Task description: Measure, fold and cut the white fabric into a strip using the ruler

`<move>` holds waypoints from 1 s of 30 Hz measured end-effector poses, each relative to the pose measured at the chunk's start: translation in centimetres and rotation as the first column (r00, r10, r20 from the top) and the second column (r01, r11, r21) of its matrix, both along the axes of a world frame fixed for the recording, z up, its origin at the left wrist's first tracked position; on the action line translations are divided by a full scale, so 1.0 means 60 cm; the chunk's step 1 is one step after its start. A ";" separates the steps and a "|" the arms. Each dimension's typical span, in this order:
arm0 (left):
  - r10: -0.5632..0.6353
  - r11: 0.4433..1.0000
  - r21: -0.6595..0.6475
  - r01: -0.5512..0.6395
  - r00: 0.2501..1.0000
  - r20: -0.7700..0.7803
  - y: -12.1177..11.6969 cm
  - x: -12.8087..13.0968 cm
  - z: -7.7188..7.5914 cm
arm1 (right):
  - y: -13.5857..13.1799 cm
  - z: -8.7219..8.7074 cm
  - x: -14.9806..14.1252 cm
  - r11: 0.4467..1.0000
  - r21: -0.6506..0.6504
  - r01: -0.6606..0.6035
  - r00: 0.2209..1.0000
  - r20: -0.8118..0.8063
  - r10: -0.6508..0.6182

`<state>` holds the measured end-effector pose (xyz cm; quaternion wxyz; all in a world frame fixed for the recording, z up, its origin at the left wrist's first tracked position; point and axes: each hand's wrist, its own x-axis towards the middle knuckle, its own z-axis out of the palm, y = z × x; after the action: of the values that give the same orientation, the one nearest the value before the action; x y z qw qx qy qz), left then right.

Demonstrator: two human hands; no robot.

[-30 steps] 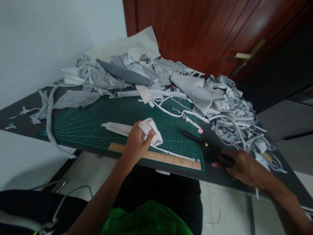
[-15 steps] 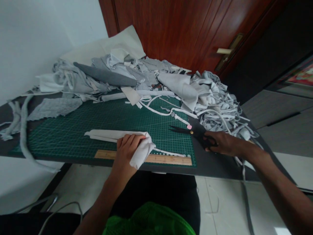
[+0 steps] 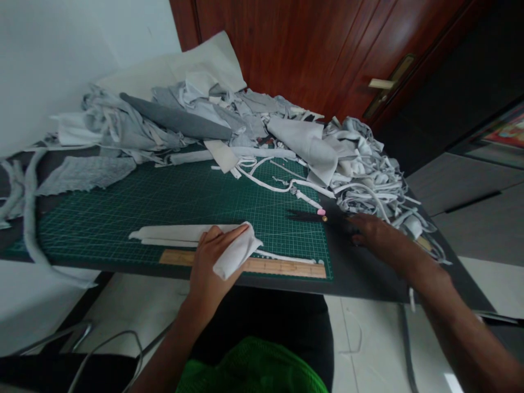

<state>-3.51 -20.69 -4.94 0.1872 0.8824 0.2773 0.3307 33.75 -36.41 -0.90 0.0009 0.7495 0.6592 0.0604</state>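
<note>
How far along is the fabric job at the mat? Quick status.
Done, by the look of it: a heap of narrow grey and white strips lies right of the green cutting mat. In hand: the left hand grips a folded white fabric strip above a wooden ruler; the right hand is at the black scissors. Left: larger grey pieces at the back, though how many remain unworked is unclear.

Bare left hand [image 3: 213, 256] low, wrist bent, fingers curled closed in grip; bare right hand [image 3: 373, 232] open, stretched forward, fingers slightly spread, palm down; long bare right forearm [image 3: 458, 322] slanting in from lower right.
</note>
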 end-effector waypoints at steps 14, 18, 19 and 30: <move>0.069 0.996 -0.053 -0.077 0.988 -0.140 0.011 0.004 0.021 | 0.123 -0.034 -0.341 0.909 0.416 -0.016 0.729 -0.617 0.295; 0.267 0.959 0.153 -0.238 0.940 -0.211 -0.001 -0.008 0.026 | 0.145 -0.045 -0.324 0.876 0.380 0.297 0.715 -0.697 0.060; 0.298 0.946 0.198 -0.258 0.930 -0.215 -0.004 -0.014 0.027 | 0.147 -0.046 -0.322 0.866 0.351 0.355 0.724 -0.689 -0.018; 0.281 0.952 0.197 -0.235 0.926 -0.252 0.021 -0.049 0.025 | 0.152 -0.031 -0.321 0.812 0.225 0.539 0.781 -0.494 -0.381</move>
<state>-6.45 -19.46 -3.41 0.0283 0.8880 0.3867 0.2472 14.49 -27.27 -2.75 -0.2631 0.8714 0.4139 0.0108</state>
